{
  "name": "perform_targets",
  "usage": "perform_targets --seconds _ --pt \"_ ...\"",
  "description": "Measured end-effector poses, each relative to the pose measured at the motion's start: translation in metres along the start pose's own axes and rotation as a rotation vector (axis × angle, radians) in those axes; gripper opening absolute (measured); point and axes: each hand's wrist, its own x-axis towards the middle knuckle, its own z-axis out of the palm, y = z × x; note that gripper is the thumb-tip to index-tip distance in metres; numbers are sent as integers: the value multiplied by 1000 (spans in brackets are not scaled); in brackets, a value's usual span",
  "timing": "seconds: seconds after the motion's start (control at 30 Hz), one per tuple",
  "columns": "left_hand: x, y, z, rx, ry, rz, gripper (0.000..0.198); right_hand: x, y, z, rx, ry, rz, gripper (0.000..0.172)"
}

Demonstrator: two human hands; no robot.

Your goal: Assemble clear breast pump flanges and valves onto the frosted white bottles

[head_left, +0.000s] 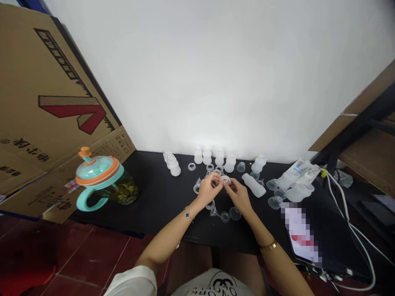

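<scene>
My left hand (208, 191) and my right hand (240, 196) meet over the black table, their fingers closed around a translucent bottle ring (225, 179). Whether a nipple sits inside the ring I cannot make out. Around my hands lie several loose clear parts, among them a nipple (214, 211), a domed cap (235, 213) and a ring (191, 166). A frosted white bottle (254, 186) lies on its side right of my right hand. Several such bottles (230, 163) stand along the wall, and a bottle with a clear top (173, 165) stands to their left.
At the left, a large jug (123, 191) with a teal handle and orange-rimmed lid stands before a cardboard box (46, 102). To the right are more bottles (299, 191), clear caps (275, 202), a lit tablet or phone screen (304, 242) and white cables (342, 205).
</scene>
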Motion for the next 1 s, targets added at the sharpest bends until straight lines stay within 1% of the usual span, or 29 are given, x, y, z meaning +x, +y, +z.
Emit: perform_targets --seconds 0.27,0.67,1.0 --pt "0 0 0 -1 2 0 11 1 1 0 -15 -9 -7 35" --pt "0 -1 1 16 0 -1 10 -1 2 1 -28 -11 -10 31" --pt "0 -2 0 27 -7 12 9 -2 0 1 -47 4 -20 31"
